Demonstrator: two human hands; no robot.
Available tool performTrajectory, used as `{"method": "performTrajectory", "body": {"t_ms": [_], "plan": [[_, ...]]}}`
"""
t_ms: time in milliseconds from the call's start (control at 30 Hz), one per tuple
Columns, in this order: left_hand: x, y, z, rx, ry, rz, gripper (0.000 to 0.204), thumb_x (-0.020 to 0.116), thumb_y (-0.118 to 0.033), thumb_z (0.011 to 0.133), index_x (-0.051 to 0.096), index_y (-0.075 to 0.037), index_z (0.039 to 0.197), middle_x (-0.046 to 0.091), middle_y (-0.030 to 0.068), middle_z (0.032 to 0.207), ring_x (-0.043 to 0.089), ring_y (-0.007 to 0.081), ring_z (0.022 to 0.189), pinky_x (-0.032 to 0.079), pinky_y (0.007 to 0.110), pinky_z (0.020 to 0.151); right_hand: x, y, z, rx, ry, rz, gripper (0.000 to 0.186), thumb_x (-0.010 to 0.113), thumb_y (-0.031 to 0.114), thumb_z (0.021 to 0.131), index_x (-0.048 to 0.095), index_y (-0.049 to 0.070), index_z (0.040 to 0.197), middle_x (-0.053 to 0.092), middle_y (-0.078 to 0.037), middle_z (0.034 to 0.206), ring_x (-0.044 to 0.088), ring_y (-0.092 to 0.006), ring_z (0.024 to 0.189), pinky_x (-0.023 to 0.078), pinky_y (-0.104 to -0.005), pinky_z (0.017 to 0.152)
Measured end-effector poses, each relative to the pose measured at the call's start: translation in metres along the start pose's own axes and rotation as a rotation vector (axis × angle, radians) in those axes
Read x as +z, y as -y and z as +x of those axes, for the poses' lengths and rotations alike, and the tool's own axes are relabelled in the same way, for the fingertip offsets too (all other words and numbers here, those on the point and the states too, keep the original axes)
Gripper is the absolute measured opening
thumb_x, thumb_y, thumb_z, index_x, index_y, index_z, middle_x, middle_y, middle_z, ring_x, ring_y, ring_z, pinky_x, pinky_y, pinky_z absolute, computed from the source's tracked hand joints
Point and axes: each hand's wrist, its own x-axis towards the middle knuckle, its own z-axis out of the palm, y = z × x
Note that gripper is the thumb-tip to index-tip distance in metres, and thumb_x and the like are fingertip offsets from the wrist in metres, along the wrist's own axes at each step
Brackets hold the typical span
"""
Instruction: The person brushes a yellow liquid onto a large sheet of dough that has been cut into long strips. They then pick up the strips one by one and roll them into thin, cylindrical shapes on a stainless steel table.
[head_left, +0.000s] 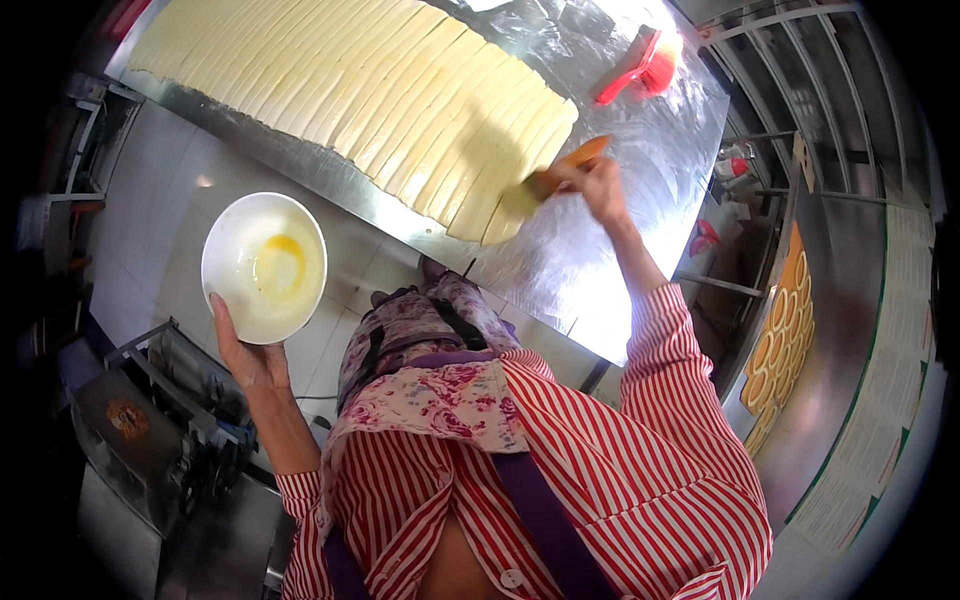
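Observation:
A white bowl (264, 228) with a little yellow liquid in it is held in my left hand (245, 350), out over the floor beside the table. My right hand (600, 190) grips a wooden-handled brush (547, 182); its blurred bristles are at the right end of a long sheet of pale dough (340, 90) cut into several narrow strips. The dough lies along the front of a steel table (660, 165). A red plastic brush or scraper (645, 70) lies on the table beyond my right hand.
At the right is a metal rack (780, 50), with a tray of several orange ring-shaped pieces (778, 335) below it. A steel cart or machine (150, 460) stands at lower left. Tiled floor (160, 240) shows below the table, around my apron (420, 400).

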Motion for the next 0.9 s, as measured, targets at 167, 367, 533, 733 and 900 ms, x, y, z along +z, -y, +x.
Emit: {"method": "performTrajectory", "body": {"t_ms": [167, 367, 533, 733, 900], "plan": [[0.015, 0.002, -0.001, -0.024, 0.017, 0.019, 0.059, 0.053, -0.04, 0.1, 0.04, -0.003, 0.144, 0.051, 0.0141, 0.141, 0.054, 0.0276, 0.126, 0.048, 0.043, 0.104, 0.003, -0.054, 0.015, -0.102, 0.036, -0.29, 0.031, 0.079, 0.021, 0.079, 0.071, -0.009, 0.084, 0.071, -0.009, 0.073, 0.061, -0.0126, 0.064, 0.05, -0.0309, 0.057], [0.018, 0.003, -0.004, -0.018, 0.024, 0.014, 0.059, 0.054, -0.039, 0.099, 0.04, -0.003, 0.143, 0.051, 0.0141, 0.14, 0.055, 0.0273, 0.125, 0.049, 0.043, 0.102, -0.01, 0.021, 0.016, -0.249, -0.104, -0.097, 0.021, 0.073, 0.015, 0.084, 0.072, -0.006, 0.083, 0.073, -0.011, 0.077, 0.068, -0.0133, 0.07, 0.055, -0.031, 0.061], [0.012, 0.016, -0.005, -0.006, 0.021, 0.01, 0.058, 0.054, -0.038, 0.099, 0.041, -0.002, 0.143, 0.052, 0.0138, 0.139, 0.055, 0.027, 0.125, 0.049, 0.043, 0.103, 0.047, -0.015, -0.017, -0.137, 0.301, -0.371, 0.031, 0.082, 0.023, 0.079, 0.074, -0.005, 0.09, 0.074, -0.009, 0.082, 0.066, -0.0125, 0.073, 0.055, -0.03, 0.068], [0.001, 0.017, -0.002, 0.012, 0.037, -0.032, 0.056, 0.054, -0.037, 0.099, 0.042, -0.002, 0.142, 0.052, 0.0131, 0.139, 0.055, 0.0263, 0.125, 0.047, 0.042, 0.104, 0.007, -0.009, 0.031, -0.295, -0.038, -0.052, 0.02, 0.075, 0.012, 0.084, 0.073, -0.005, 0.094, 0.074, -0.012, 0.087, 0.069, -0.0163, 0.076, 0.055, -0.0314, 0.072], [-0.008, 0.02, -0.002, 0.008, -0.001, -0.024, 0.056, 0.054, -0.036, 0.1, 0.043, -0.002, 0.142, 0.052, 0.0125, 0.14, 0.053, 0.0259, 0.127, 0.046, 0.042, 0.106, 0.085, 0.013, -0.016, -0.112, 0.207, 0.002, 0.017, 0.075, 0.007, 0.084, 0.072, -0.006, 0.094, 0.073, -0.011, 0.09, 0.069, -0.0162, 0.079, 0.055, -0.03, 0.073]]}}
